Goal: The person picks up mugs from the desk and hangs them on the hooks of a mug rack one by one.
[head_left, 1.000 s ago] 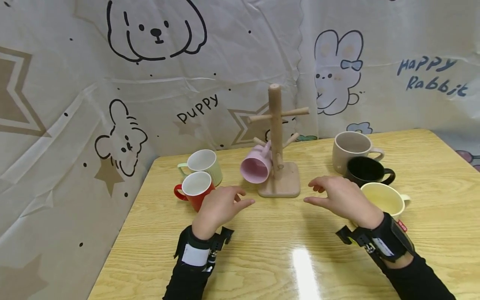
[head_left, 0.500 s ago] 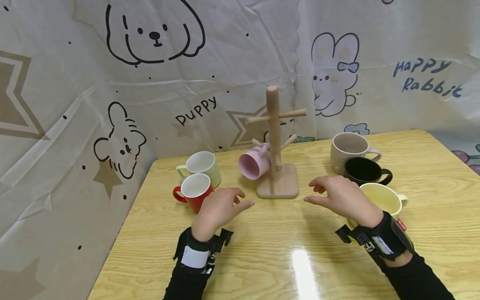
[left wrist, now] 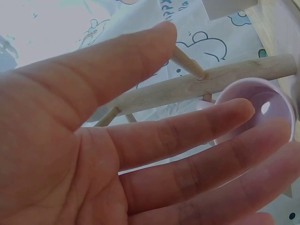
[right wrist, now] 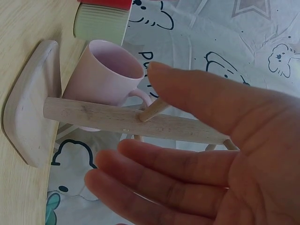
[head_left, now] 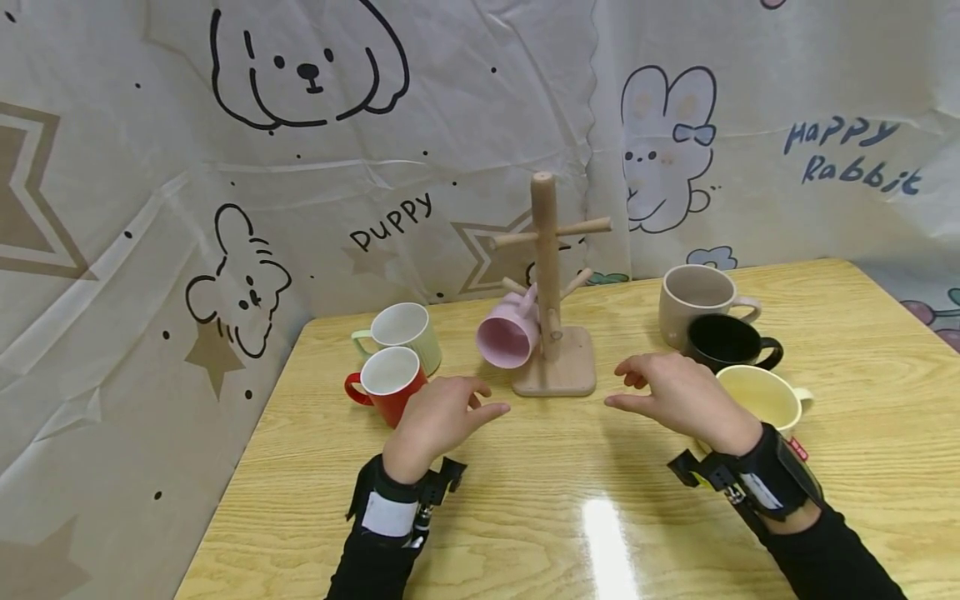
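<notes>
One mug of six is racked: the pink mug hangs tilted on the rack. The red mug, green mug, grey mug, black mug and yellow mug stand on the bench, unhung. Left hand and right hand hover empty, fingers loosely apart; only wrist views show bare palms.

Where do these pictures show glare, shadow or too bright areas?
Head view: a white glare streak on the wooden table, a soft shadow below the right hand; left wrist view: printed cloth washed out at upper left, a glint inside the pink mug, the left hand dim; right wrist view: that right hand also dim.
</notes>
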Motion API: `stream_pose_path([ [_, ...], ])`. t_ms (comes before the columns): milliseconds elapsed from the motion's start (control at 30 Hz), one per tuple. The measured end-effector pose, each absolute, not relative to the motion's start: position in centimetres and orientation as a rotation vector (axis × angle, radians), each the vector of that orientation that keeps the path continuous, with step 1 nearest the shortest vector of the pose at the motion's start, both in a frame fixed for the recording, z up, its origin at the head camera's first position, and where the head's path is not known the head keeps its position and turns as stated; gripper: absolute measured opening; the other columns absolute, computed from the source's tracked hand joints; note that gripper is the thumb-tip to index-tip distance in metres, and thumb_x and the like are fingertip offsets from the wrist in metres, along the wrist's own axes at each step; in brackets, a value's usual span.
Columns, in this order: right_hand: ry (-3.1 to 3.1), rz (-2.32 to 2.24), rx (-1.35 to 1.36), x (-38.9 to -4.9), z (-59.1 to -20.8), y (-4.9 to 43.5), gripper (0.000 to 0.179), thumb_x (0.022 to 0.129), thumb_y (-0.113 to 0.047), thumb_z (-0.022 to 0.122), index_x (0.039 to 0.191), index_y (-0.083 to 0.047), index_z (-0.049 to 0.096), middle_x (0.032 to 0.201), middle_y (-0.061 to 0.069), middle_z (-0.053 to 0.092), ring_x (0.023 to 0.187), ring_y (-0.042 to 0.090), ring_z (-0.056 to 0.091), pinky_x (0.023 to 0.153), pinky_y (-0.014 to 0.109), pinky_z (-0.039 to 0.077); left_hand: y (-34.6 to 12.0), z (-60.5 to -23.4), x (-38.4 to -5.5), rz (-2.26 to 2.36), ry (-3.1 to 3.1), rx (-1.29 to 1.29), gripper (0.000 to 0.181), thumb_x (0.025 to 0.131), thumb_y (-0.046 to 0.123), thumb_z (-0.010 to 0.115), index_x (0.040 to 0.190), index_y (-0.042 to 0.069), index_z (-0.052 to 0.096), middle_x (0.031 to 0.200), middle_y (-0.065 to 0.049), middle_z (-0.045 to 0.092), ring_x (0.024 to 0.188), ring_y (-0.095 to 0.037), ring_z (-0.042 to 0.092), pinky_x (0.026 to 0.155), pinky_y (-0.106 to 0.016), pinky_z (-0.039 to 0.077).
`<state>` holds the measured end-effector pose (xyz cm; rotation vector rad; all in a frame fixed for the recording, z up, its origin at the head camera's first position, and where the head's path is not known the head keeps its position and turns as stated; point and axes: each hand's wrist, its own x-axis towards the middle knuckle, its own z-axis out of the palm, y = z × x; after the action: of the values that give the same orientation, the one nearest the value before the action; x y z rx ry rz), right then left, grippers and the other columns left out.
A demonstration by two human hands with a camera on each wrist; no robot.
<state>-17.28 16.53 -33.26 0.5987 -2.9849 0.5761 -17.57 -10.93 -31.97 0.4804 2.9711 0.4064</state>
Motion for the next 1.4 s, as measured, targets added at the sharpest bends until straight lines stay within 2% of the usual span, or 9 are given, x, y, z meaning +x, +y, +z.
stream_pose_path([
  [1400,-3.032,0.508,0.606,-17.25,-33.33,16.31,0.039,0.080,-0.038,0.068,0.102,-0.006,0.067,0.086,0.005,0.067,0.076,0.017,0.061,0.060,0.031,0.048,-10.83,-31.86,-17.41,0.414,2.954,0.464,0.039,0.083,0.044,0.062,0.105,0.012,0.068,0.090,-0.003,0.069,0.080,-0.016,0.063,0.060,-0.027,0.046],
])
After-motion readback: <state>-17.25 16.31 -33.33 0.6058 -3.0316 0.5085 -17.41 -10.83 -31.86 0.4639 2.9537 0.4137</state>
